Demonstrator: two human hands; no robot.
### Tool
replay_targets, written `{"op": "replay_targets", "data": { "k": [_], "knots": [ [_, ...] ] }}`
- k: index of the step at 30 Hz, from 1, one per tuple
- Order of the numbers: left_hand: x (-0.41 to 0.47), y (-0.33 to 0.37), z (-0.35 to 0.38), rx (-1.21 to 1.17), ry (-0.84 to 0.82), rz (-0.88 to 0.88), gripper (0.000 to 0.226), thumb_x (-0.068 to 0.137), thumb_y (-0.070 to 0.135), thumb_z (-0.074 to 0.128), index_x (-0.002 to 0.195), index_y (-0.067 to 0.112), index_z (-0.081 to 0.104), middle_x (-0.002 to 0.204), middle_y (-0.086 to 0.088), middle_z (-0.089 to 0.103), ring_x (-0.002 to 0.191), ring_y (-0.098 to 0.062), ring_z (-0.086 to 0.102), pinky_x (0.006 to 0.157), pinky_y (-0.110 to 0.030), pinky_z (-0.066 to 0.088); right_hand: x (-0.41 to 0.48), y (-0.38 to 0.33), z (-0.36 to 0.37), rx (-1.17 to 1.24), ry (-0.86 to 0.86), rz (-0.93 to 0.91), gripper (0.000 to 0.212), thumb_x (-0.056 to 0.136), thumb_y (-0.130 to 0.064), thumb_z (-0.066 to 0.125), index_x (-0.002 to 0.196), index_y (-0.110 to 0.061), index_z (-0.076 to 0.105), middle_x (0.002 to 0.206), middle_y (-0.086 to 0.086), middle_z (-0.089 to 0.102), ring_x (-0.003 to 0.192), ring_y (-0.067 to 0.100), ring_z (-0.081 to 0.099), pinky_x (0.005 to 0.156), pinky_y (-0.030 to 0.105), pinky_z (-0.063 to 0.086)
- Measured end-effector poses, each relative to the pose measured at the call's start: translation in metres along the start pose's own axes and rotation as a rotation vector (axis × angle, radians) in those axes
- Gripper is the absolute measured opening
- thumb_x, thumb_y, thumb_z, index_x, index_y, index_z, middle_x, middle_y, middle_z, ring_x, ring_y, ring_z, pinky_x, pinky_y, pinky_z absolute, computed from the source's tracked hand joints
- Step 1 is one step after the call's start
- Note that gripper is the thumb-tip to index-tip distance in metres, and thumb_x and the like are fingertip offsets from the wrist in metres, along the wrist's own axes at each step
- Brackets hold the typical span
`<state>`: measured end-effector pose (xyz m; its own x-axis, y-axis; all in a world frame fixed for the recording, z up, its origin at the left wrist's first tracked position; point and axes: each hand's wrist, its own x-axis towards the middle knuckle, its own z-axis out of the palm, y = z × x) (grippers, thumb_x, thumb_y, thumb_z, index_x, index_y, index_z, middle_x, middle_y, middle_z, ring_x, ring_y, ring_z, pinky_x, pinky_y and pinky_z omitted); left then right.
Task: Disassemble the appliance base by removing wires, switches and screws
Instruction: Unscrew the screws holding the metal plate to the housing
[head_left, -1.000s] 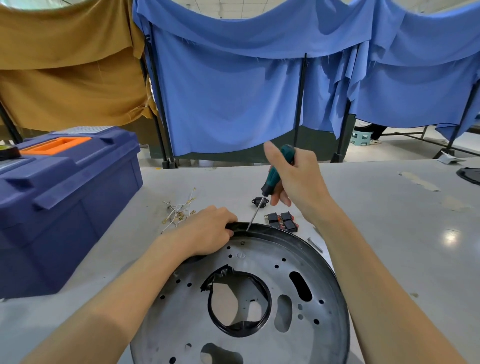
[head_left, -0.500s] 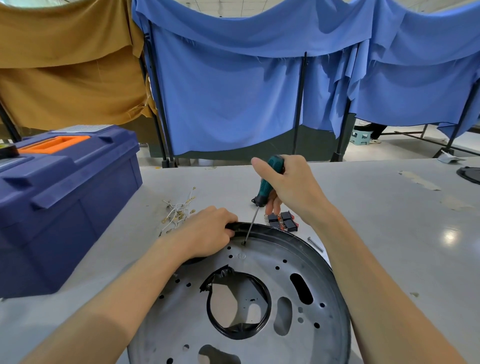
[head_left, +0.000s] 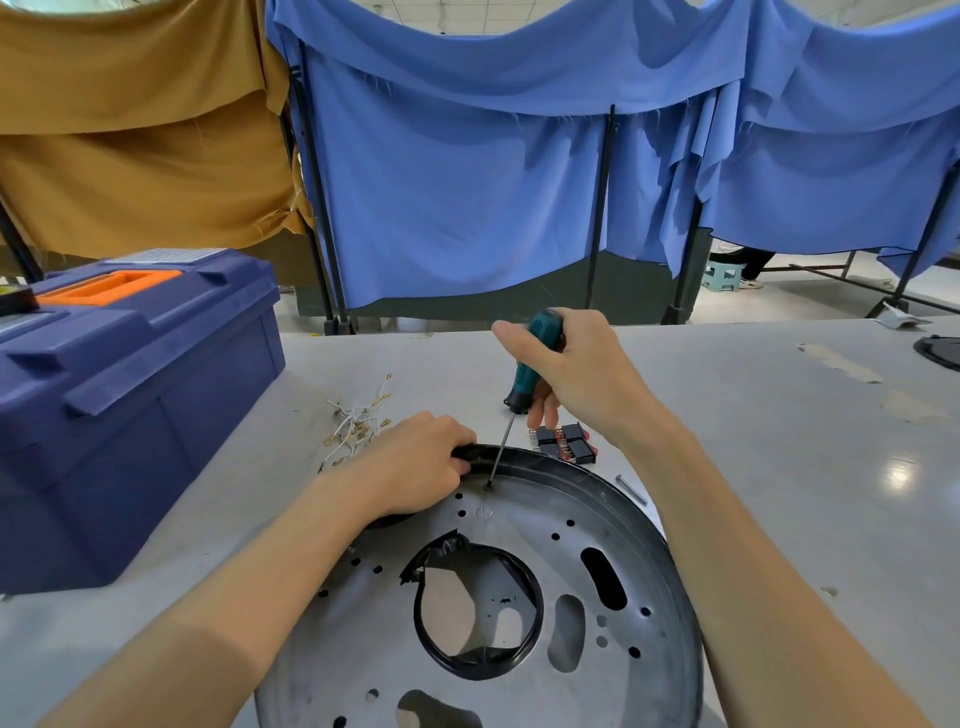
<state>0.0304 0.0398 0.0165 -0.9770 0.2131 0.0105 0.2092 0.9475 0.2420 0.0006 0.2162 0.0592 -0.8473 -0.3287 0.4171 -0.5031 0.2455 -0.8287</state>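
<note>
- Base (head_left: 524, 530): a round grey metal plate with a dark rim, lying flat on the desk (head_left: 779, 467) right in front of the person. It has many small holes, a few slots and one large ragged-edged opening near the middle.
- Left hand (head_left: 415, 467): on the far-left rim of the base, fingers (head_left: 452, 441) curled over the edge and gripping it. The fingertips are hidden under the rim.
- Right hand (head_left: 576, 374): raised above the far edge of the base and wrapped round the green handle of a screwdriver (head_left: 521, 379). The thumb lies across the top of the handle, and one finger (head_left: 537, 410) points down past the handle's black collar.
- The screwdriver leans a little to the right at the top. Its tip sits in a screw (head_left: 488, 487) just inside the rim, close beside the left hand.
- Switches (head_left: 563, 442): a small cluster of black ones with red showing, on the desk just beyond the rim and below the right hand.
- Wires (head_left: 353, 423): a loose tangle of thin white leads with brass-coloured ends, on the desk left of the left hand (off the base).
- A small metal pin or screw (head_left: 631, 490) lies on the desk just beside the right rim; I cannot tell which.
- Toolbox (head_left: 130, 415): blue with an orange handle and its lid down, at the left end of the desk.
- Blue curtains (head_left: 467, 182) and a brown cloth (head_left: 130, 130) hang on frames behind the desk.
</note>
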Motion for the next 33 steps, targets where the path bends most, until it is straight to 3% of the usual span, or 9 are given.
{"op": "replay_targets", "data": {
  "k": [6, 9, 11, 13, 17, 20, 23, 28, 33],
  "knots": [
    [0.0, 0.0, -0.001, -0.011, -0.014, 0.039, 0.041, 0.095, 0.016, 0.056, 0.06, 0.03, 0.039, 0.067, 0.005, 0.046, 0.071, -0.02, 0.045, 0.065, -0.033, 0.038, -0.001, -0.013, -0.005, -0.161, -0.163, -0.037, 0.036, 0.093, -0.044, 0.056, 0.101, -0.014, 0.037, 0.077, 0.007, 0.066, 0.057, 0.013, 0.066, 0.053, 0.023, 0.055],
    [-0.001, -0.001, -0.007, -0.113, -0.053, 0.072, 0.035, 0.094, 0.013, 0.059, 0.063, 0.028, 0.053, 0.069, 0.003, 0.057, 0.075, -0.023, 0.053, 0.074, -0.035, 0.045, -0.001, -0.014, -0.006, -0.19, -0.205, -0.041, 0.032, 0.094, -0.043, 0.053, 0.103, -0.016, 0.038, 0.087, 0.008, 0.065, 0.076, 0.021, 0.064, 0.072, 0.038, 0.058],
    [-0.003, -0.001, -0.013, -0.269, -0.106, 0.088, 0.012, 0.093, 0.014, 0.062, 0.096, 0.022, 0.07, 0.096, -0.001, 0.071, 0.095, -0.019, 0.064, 0.091, -0.034, 0.05, -0.002, -0.015, -0.008, -0.195, -0.218, -0.05, 0.028, 0.094, -0.043, 0.055, 0.101, -0.019, 0.043, 0.093, 0.011, 0.06, 0.081, 0.03, 0.058, 0.073, 0.038, 0.056],
    [-0.004, 0.001, -0.021, -0.514, -0.122, 0.124, 0.035, 0.091, 0.016, 0.068, 0.126, 0.018, 0.062, 0.117, 0.001, 0.07, 0.11, -0.01, 0.064, 0.098, -0.025, 0.048, -0.002, -0.016, -0.006, -0.182, -0.196, -0.082, 0.023, 0.094, -0.039, 0.058, 0.1, -0.019, 0.048, 0.097, 0.01, 0.058, 0.08, 0.021, 0.053, 0.07, 0.025, 0.05],
    [-0.002, 0.018, -0.033, -0.905, 0.032, 0.23, 0.015, 0.094, 0.009, 0.059, 0.103, 0.018, 0.069, 0.096, 0.007, 0.077, 0.095, -0.006, 0.071, 0.079, -0.012, 0.052, -0.002, -0.018, -0.002, -0.114, -0.168, -0.138, 0.015, 0.094, -0.027, 0.062, 0.105, -0.018, 0.056, 0.097, 0.003, 0.057, 0.075, -0.003, 0.053, 0.062, 0.01, 0.046],
    [0.0, 0.024, -0.027, -1.03, 0.091, 0.226, 0.017, 0.099, 0.003, 0.049, 0.102, 0.007, 0.066, 0.094, -0.009, 0.076, 0.088, -0.024, 0.074, 0.076, -0.025, 0.059, -0.002, -0.015, 0.005, -0.143, -0.113, -0.161, 0.025, 0.093, -0.026, 0.063, 0.116, -0.021, 0.054, 0.103, -0.003, 0.055, 0.085, 0.0, 0.053, 0.072, 0.006, 0.043],
    [-0.001, 0.025, -0.018, -1.084, 0.151, 0.194, 0.014, 0.099, 0.007, 0.05, 0.102, 0.006, 0.065, 0.094, -0.013, 0.075, 0.086, -0.03, 0.074, 0.077, -0.033, 0.061, -0.002, -0.013, 0.01, -0.065, 0.008, -0.143, 0.034, 0.087, -0.027, 0.072, 0.11, -0.019, 0.048, 0.089, -0.007, 0.057, 0.078, -0.001, 0.055, 0.069, 0.003, 0.041],
    [0.001, 0.02, -0.013, -1.164, 0.2, 0.172, 0.014, 0.092, 0.015, 0.062, 0.102, 0.006, 0.065, 0.089, -0.01, 0.075, 0.083, -0.032, 0.075, 0.076, -0.036, 0.061, 0.0, -0.014, 0.015, -0.023, 0.092, -0.144, 0.028, 0.082, -0.023, 0.077, 0.092, -0.024, 0.051, 0.092, -0.01, 0.062, 0.085, 0.001, 0.061, 0.07, 0.008, 0.047],
    [-0.004, 0.02, -0.012, -1.238, 0.219, 0.181, 0.043, 0.074, 0.022, 0.076, 0.104, -0.006, 0.062, 0.085, -0.009, 0.073, 0.079, -0.036, 0.074, 0.07, -0.033, 0.061, -0.002, -0.018, 0.011, 0.076, 0.048, -0.111, 0.019, 0.083, -0.008, 0.073, 0.094, -0.021, 0.065, 0.098, -0.002, 0.067, 0.085, 0.008, 0.062, 0.075, 0.025, 0.056]
  ]
}}
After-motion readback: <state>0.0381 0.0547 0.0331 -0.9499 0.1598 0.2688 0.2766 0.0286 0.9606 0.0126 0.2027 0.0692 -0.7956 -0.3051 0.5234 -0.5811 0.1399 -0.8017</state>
